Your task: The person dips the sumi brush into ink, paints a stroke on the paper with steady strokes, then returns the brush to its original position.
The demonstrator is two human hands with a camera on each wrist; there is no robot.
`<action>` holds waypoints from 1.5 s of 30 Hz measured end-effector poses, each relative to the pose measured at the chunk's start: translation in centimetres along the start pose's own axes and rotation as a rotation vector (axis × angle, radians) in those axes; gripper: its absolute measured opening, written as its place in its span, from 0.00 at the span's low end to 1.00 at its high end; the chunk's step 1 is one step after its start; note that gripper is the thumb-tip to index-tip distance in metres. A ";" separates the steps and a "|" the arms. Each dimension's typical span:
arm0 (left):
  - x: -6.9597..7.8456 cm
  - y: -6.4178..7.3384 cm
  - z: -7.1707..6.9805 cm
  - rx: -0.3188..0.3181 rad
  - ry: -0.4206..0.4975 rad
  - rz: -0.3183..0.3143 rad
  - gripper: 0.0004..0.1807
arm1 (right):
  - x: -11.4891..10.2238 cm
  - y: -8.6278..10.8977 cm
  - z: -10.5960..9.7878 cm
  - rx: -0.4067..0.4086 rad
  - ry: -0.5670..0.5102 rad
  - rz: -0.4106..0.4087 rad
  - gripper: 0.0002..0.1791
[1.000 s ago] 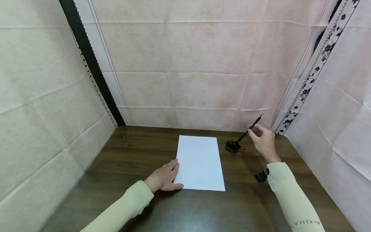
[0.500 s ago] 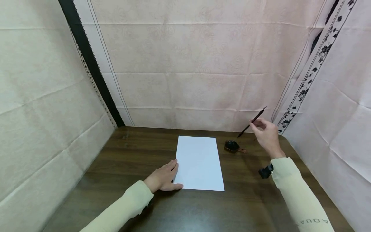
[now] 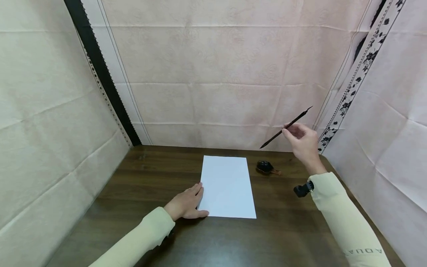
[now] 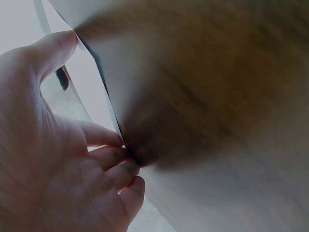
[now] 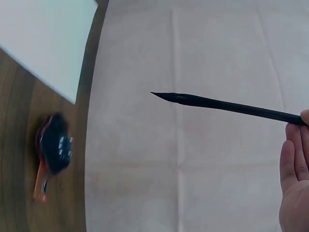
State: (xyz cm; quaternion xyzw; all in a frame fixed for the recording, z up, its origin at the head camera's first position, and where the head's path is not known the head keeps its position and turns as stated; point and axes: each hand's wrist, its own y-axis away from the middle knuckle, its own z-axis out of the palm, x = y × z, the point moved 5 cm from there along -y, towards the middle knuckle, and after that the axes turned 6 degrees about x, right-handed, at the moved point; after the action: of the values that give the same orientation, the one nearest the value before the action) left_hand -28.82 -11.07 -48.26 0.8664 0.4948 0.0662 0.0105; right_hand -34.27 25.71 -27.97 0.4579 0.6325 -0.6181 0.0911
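A dark writing brush is pinched between the thumb and fingers of my right hand, held tilted in the air above the table's back edge. Its pointed black tip shows clearly in the right wrist view, apart from everything. Below and left of that hand sits a small black, glossy ink dish with a brown handle-like end. My left hand lies on the left edge of a white sheet of paper, thumb at its lower corner and fingers straight along its side. No marks show on the sheet.
The brown wooden table is bordered by pale cloth hangings at the back, left and right. A small black device is worn at the right wrist.
My right hand has lifted the brush up out of the ink dish, tilting it more towards level with its tip to the left. The left hand stays on the paper.
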 end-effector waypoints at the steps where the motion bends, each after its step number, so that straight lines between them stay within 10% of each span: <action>1: 0.0 0.0 0.0 0.001 -0.003 0.000 0.53 | -0.7 0.0 0.3 -0.006 -0.019 0.003 0.12; 26: 0.0 0.0 -0.3 0.003 0.004 0.007 0.52 | -6.2 1.3 9.7 -0.245 -0.281 0.056 0.13; 45: 0.1 0.1 -0.4 -0.004 0.008 -0.020 0.53 | -5.9 5.1 15.5 -0.393 -0.187 0.023 0.10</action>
State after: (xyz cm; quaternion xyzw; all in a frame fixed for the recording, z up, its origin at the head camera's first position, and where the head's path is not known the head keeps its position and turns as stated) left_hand -28.75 -10.99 -47.81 0.8613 0.5031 0.0705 0.0111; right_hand -34.43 8.63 -30.93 0.3791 0.7243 -0.5216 0.2442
